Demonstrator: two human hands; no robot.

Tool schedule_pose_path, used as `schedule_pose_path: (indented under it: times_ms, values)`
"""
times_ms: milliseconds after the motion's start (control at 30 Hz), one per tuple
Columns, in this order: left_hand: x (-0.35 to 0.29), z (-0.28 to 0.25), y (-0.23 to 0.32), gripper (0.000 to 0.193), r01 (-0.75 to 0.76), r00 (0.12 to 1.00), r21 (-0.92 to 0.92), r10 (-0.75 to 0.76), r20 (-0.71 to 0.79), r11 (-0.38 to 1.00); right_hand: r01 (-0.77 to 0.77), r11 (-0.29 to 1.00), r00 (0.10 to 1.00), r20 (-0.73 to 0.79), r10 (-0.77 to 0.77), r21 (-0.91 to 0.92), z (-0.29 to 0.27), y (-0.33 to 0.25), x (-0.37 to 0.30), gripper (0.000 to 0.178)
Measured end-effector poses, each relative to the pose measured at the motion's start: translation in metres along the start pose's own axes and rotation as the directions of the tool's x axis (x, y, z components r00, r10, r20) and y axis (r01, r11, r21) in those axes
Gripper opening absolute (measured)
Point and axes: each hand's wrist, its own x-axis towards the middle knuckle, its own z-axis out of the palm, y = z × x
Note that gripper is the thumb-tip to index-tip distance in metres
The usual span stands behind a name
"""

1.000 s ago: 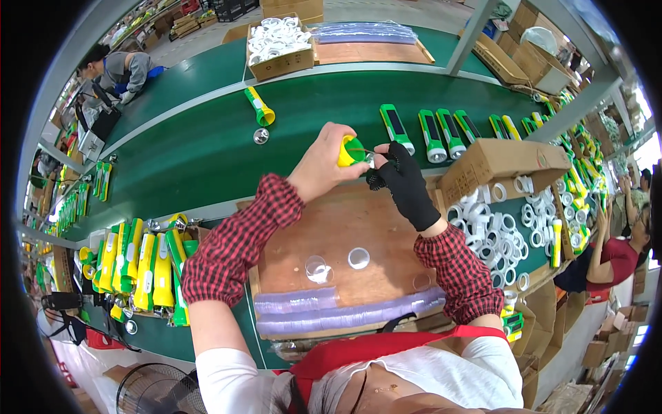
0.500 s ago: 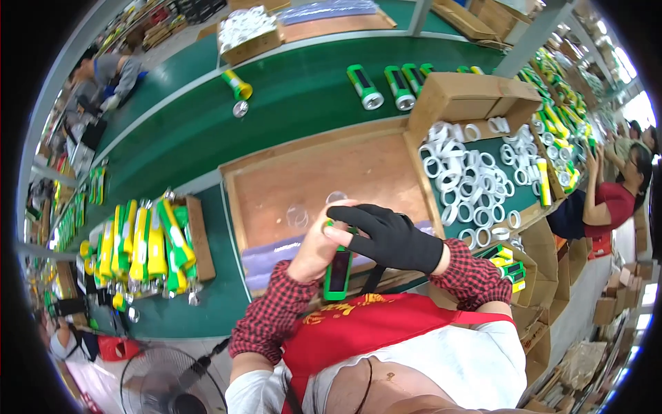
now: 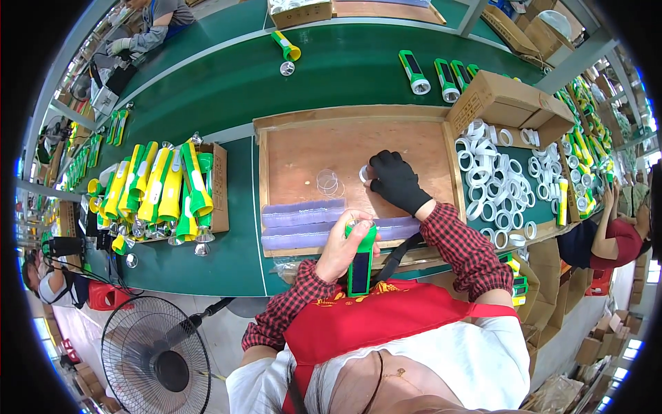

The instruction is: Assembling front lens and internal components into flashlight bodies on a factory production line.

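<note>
My left hand [image 3: 339, 250] is wrapped around a green flashlight [image 3: 359, 265] with a dark panel on its side, its round head facing up near the tray's front edge. In its black glove, my right hand [image 3: 398, 181] reaches over the wooden tray [image 3: 407, 131]. Its thumb and fingertips close at the edge of a clear round disc [image 3: 363, 173]; the glove hides part of the disc. More clear discs [image 3: 330, 183] lie overlapping to the left. Rows of stacked clear discs in purplish wrap [image 3: 303, 212] line the tray's front.
To the left, a cardboard box [image 3: 219, 186] holds several yellow-green flashlights [image 3: 160, 186]. White rings [image 3: 493, 179] lie in a heap at the right, beside an open carton [image 3: 510, 103]. Finished-looking flashlights [image 3: 414, 72] stand farther back. A fan [image 3: 157, 352] is at lower left; a co-worker [image 3: 610, 234] sits right.
My right hand has left the flashlight and moved out over the tray to a clear disc. My left hand keeps hold of the flashlight, its head now uncovered. The view has shifted.
</note>
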Motion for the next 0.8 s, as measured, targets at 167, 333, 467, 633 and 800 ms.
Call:
schedule_pose_path:
  times_ms: [167, 333, 467, 633, 800]
  values:
    - [0.0, -0.003, 0.004, 0.034, 0.052, 0.999, -0.101, -0.053, -0.003, 0.994, -0.045, 0.943, 0.999, 0.007, 0.045, 0.33, -0.035, -0.006, -0.02, 0.041]
    - [0.006, -0.004, 0.002, 0.037, 0.067, 0.996, -0.1, -0.061, 0.059, 0.993, 0.101, 0.804, 0.978, 0.089, -0.188, 0.587, -0.08, -0.058, -0.063, 0.033]
    - [0.012, 0.008, 0.003, 0.037, 0.121, 0.984, -0.06, -0.112, 0.14, 0.991, 0.058, 0.774, 0.994, 0.039, -0.106, 0.63, -0.076, -0.064, -0.082, 0.032]
    - [0.015, 0.008, -0.001, 0.028, 0.154, 0.974, -0.059, -0.142, 0.177, 0.986, -0.355, 0.782, 0.801, -0.265, 0.537, 0.512, -0.084, -0.025, -0.122, 0.031]
    - [0.013, -0.002, -0.004, 0.028, 0.18, 0.979, -0.089, -0.169, 0.112, 0.98, -0.727, 0.62, 0.679, -0.437, 0.59, -0.294, -0.086, 0.059, -0.184, 0.033]
